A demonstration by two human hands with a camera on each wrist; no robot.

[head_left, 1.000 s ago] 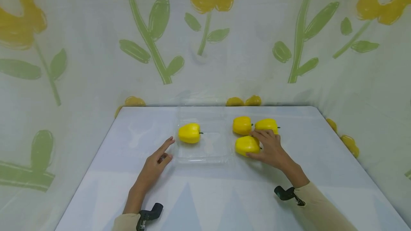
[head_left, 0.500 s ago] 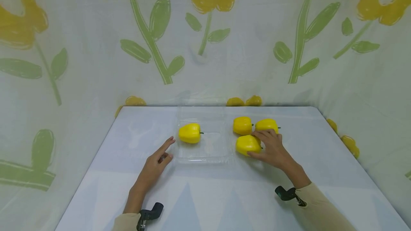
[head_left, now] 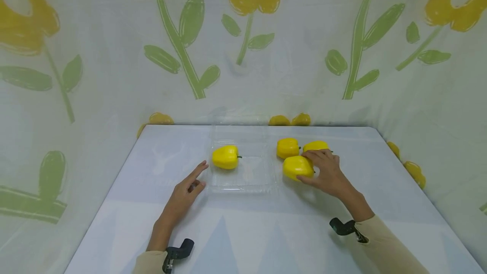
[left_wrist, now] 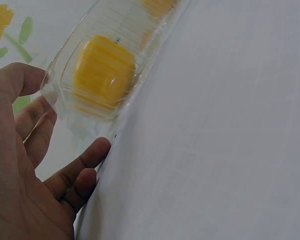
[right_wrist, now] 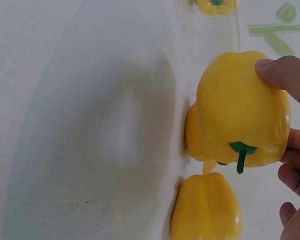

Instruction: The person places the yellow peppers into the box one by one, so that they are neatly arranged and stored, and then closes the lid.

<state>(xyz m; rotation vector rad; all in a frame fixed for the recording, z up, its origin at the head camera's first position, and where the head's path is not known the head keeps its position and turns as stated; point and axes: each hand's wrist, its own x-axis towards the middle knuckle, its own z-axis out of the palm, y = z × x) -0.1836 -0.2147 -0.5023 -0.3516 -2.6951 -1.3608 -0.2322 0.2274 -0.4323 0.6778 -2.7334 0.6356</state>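
My right hand [head_left: 329, 172] grips a yellow bell pepper [head_left: 297, 167], thumb on its near side and fingers on the far side. In the right wrist view, this held bell pepper [right_wrist: 242, 107] has a green stem and seems raised off the table. Two other yellow bell peppers, one at the left [head_left: 287, 148] and one partly hidden behind my right hand [head_left: 315, 145], lie just beyond. A further bell pepper [head_left: 225, 157] sits in the left part of a clear plastic container [head_left: 243, 189]. My left hand [head_left: 180, 200] has its fingertips at the container's left edge, fingers loosely extended.
The container's clear lid [head_left: 239, 132] stands raised at the back. A white table [head_left: 243, 231] carries everything, its far edge against a flower-printed cloth [head_left: 289, 67]. Dark wrist cameras sit on both sleeves.
My right hand has moved the gripped bell pepper slightly up and to the right. The left hand, the container and the other bell peppers stay put.
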